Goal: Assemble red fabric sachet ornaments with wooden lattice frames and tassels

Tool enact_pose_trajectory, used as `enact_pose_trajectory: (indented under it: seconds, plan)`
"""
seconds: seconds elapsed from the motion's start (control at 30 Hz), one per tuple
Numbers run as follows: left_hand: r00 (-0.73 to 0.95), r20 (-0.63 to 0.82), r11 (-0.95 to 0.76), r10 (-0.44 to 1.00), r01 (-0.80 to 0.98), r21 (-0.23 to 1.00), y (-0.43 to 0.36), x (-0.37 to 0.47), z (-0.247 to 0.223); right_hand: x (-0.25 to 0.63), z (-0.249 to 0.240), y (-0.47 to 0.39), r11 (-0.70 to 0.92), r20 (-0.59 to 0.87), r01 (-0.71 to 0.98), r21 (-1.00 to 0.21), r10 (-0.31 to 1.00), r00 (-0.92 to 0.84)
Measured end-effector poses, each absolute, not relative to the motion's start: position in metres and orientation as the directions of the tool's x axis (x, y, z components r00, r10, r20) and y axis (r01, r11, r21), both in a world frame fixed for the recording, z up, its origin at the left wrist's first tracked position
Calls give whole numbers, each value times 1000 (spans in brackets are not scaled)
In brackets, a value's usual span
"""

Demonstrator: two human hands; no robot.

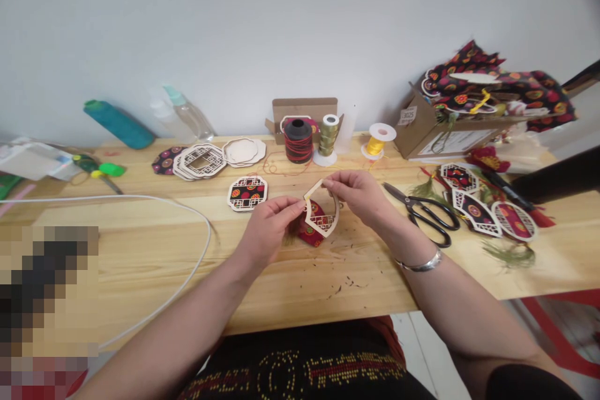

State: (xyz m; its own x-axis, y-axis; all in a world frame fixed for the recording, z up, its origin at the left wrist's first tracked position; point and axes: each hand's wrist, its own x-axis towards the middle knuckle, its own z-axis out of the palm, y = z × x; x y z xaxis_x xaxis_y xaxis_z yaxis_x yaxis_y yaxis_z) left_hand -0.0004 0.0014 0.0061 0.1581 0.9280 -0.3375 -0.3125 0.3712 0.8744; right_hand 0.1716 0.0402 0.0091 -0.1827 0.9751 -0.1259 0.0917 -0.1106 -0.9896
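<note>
Clippings [349, 283], dark and thin, on pale wooden tabletop [267, 300] before both hands. To the left, curving white cord [209, 229]. Thumb-and-fingertip pinch by left hand [269, 225] on left edge of cream fan-shaped latticework frame [323, 223]; matching pinch by right hand [359, 194] at its top corner, wrists angled inward, with dark-red patterned fabric [310, 239] at its lower part. Near right forearm, black-handled metal scissors [409, 201]. Just beyond left hand, cream-framed octagonal ornament [247, 194]. Farther, black spool of dark-red thread [299, 145] and brown cardboard box [415, 128] heaped with printed cloth [534, 94].
</note>
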Motion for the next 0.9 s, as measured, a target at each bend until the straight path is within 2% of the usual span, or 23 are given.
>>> enact_pose_trajectory:
  seconds: [0.27,0.9]
  plan:
    - [208,-391,440,897,-316,841,3,-4,5,171,13,37,-102,-123,126,-987,977,-176]
    - [284,-408,479,868,-258,839,4,-6,5,171,17,37,-45,-88,274,-961,985,-147]
